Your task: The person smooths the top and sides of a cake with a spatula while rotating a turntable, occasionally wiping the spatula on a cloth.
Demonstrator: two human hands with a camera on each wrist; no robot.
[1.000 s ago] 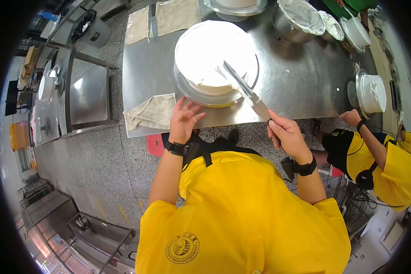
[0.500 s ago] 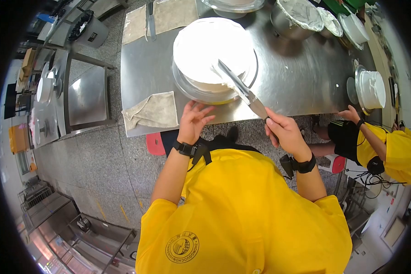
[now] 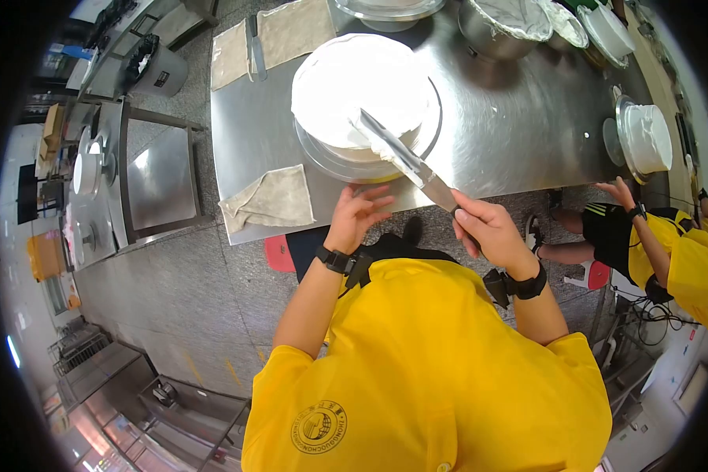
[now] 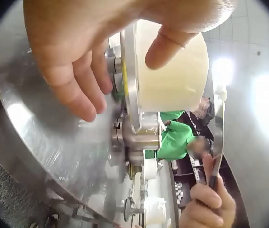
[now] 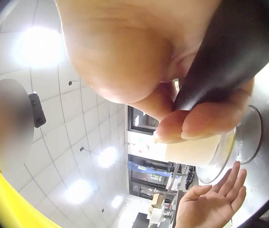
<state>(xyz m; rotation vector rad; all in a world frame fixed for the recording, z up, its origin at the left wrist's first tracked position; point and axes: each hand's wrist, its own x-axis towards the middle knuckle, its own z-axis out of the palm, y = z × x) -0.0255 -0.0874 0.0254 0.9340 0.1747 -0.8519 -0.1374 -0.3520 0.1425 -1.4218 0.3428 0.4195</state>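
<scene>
A round cake [image 3: 358, 79] covered in white cream sits on a metal turntable [image 3: 330, 161] on the steel table [image 3: 519, 134]. My right hand [image 3: 488, 232] grips the dark handle of a long palette knife [image 3: 405, 161], whose blade lies across the cake's near side. The handle [image 5: 234, 52] fills the right wrist view. My left hand [image 3: 358, 212] is open, fingers spread, beside the turntable's near edge; in the left wrist view its fingers [image 4: 77, 80] hover by the turntable rim [image 4: 129, 80].
A folded cloth [image 3: 271, 197] lies at the table's near left corner; another cloth with a spatula [image 3: 252, 39] is at the far left. Metal bowls [image 3: 503, 23] stand at the back. A second cream cake [image 3: 649, 138] is at right, near another person in yellow [image 3: 669, 252].
My left hand slid right along the table edge toward the turntable's front. The knife blade stays on the cake and my right hand barely moved. The person at right shifted.
</scene>
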